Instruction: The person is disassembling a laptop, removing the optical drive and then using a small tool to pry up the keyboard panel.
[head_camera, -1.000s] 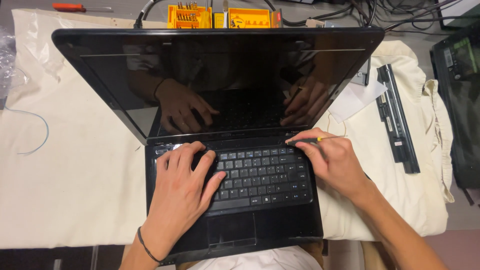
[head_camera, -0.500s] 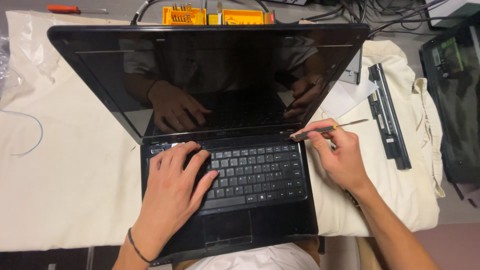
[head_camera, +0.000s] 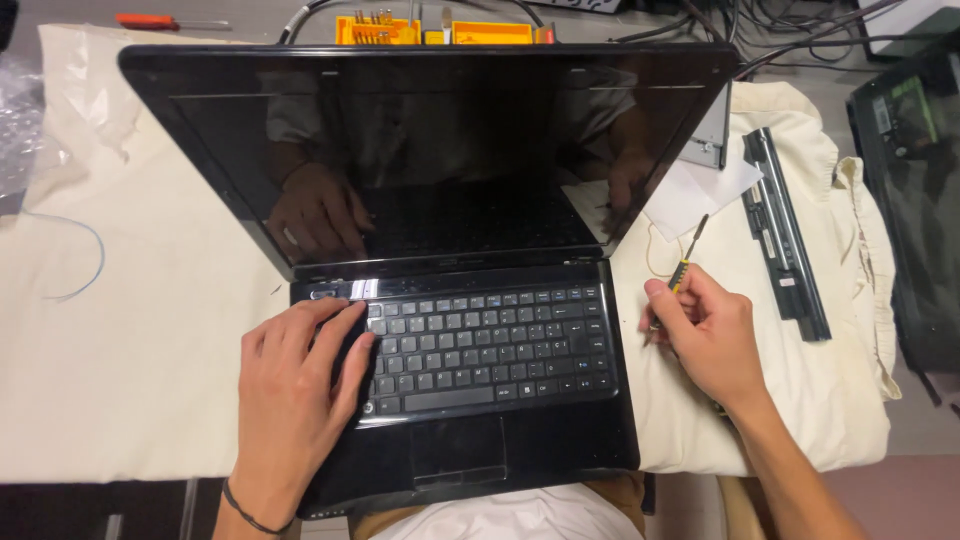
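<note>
An open black laptop (head_camera: 560, 420) lies in front of me on a cream cloth (head_camera: 140, 330), its dark screen (head_camera: 440, 150) tilted back. My left hand (head_camera: 295, 385) rests flat on the left end of the keyboard (head_camera: 490, 340), fingers spread over the keys. My right hand (head_camera: 705, 335) is off the laptop's right edge, over the cloth, gripping a small screwdriver (head_camera: 688, 258) with a yellow and black handle, its tip pointing up and away.
A long black battery pack (head_camera: 785, 235) lies on the cloth to the right, beside a white paper (head_camera: 700, 190) and a flat metal part (head_camera: 712, 135). A yellow bit holder (head_camera: 445, 30) and an orange-handled tool (head_camera: 150, 20) sit behind the laptop. Another dark device (head_camera: 915, 190) is at far right.
My right hand has pulled the screwdriver away from the keyboard's top right corner, out to the right over the cloth. My left hand stays on the keyboard's left side.
</note>
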